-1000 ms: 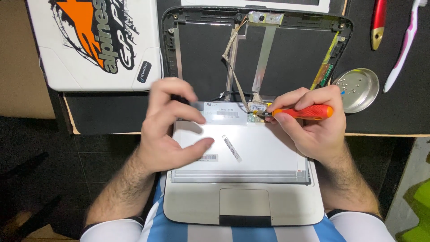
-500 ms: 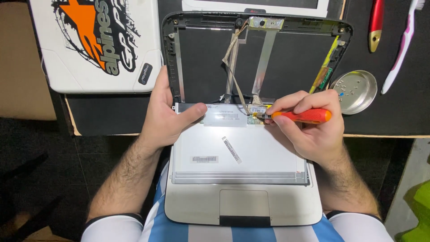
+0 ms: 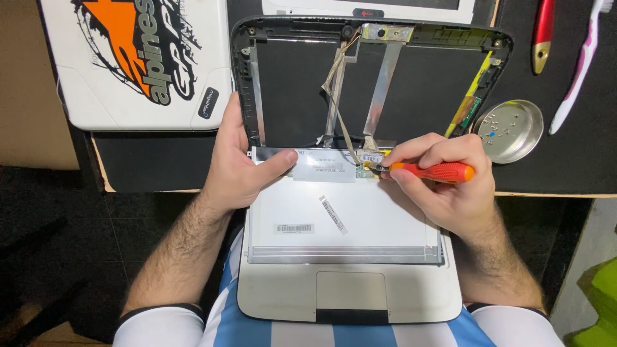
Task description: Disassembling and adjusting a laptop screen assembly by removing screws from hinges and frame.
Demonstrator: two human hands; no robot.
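Note:
A small white laptop lies open on my lap and the desk edge, its bare black lid shell flat on the desk. The detached screen panel rests face down over the keyboard. My left hand grips the panel's upper left corner, thumb on its top edge. My right hand holds an orange-handled screwdriver, its tip at the cable connector on the panel's top edge. Flat ribbon cables run from there up the lid.
A second white laptop with an orange and black sticker lies at the back left. A round metal dish with screws sits right of the lid. A red-handled tool and a pink and white toothbrush lie at the far right.
My left hand slid from the flat of the panel to its upper left corner. The right hand stays at the connector with the screwdriver.

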